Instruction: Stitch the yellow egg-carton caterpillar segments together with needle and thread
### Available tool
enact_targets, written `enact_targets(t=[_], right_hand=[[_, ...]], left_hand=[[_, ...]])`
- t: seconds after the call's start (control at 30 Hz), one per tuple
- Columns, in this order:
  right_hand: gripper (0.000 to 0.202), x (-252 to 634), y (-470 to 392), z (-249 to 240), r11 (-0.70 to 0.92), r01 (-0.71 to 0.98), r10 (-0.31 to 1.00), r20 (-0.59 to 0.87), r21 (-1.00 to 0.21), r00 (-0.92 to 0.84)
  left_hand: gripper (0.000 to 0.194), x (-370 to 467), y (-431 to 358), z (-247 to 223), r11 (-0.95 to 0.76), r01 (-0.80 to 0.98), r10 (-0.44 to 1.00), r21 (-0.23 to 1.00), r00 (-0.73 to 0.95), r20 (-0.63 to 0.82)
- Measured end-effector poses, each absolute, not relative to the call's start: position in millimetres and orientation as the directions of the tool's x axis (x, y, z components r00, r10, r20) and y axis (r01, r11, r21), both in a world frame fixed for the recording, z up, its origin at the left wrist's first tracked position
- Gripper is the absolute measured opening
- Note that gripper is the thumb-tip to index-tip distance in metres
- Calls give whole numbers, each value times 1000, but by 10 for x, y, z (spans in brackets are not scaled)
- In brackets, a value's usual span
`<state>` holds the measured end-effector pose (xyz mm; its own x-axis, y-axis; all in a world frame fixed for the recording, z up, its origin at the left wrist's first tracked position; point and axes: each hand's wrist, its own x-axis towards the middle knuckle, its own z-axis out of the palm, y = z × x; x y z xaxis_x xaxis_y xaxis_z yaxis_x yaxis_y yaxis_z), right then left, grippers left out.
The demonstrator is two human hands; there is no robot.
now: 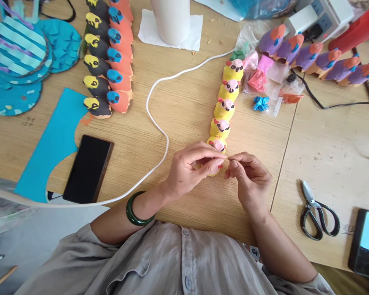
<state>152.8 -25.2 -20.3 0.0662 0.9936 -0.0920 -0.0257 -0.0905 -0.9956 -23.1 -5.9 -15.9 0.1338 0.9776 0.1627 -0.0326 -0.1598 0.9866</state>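
Observation:
A row of yellow figures with pink tops and small black and red bits runs toward me down the table. They look like modelling clay over bumpy cups. Over the near end of the row, my left hand pinches with thumb and forefinger and partly hides the last figure. My right hand is just to its right, also in a pinch, its fingertips almost meeting the left ones. Whatever lies between the fingertips is too small to make out.
Black-and-yellow figures and orange-and-blue figures stand at left, near a phone and blue sheet. A white cable crosses the table. Clay packets, purple figures and scissors are at right; a white cylinder is behind.

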Motion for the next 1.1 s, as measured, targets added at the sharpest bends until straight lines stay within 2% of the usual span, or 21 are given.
enact_targets(t=[0.13, 0.27, 0.33, 0.4, 0.5, 0.67, 0.93, 1.1], right_hand=[[30, 1564, -247, -278, -138, -113, 987, -146, -984, 70], [21, 1579, -241, -291, -147, -147, 982, -163, -978, 98], [25, 1579, -237, -289, -159, -162, 981, -174, -974, 82], [29, 1576, -232, -290, -158, -159, 982, -171, -975, 78], [19, 1571, -223, -289, -146, -137, 981, -161, -980, 104], [26, 1568, -220, -275, -190, -182, 977, -204, -965, 63], [15, 1579, -214, -302, -209, -204, 966, -235, -956, 112], [27, 1585, -222, -297, -223, -174, 969, -237, -959, 63]], left_hand=[[14, -248, -30, -170, -7, -175, 998, 984, 55, 17], [19, -260, -15, -209, 94, -259, 995, 961, 50, -84], [21, -260, -19, -215, 128, -276, 992, 953, 57, -117], [21, -257, -24, -209, 147, -300, 989, 943, 76, -130], [20, -250, -26, -190, 171, -346, 983, 923, 116, -139], [21, -240, -23, -189, 199, -395, 978, 897, 145, -153], [24, -268, -21, -228, 315, -478, 948, 820, 199, -248], [22, -256, -14, -234, 292, -463, 956, 837, 181, -233]])
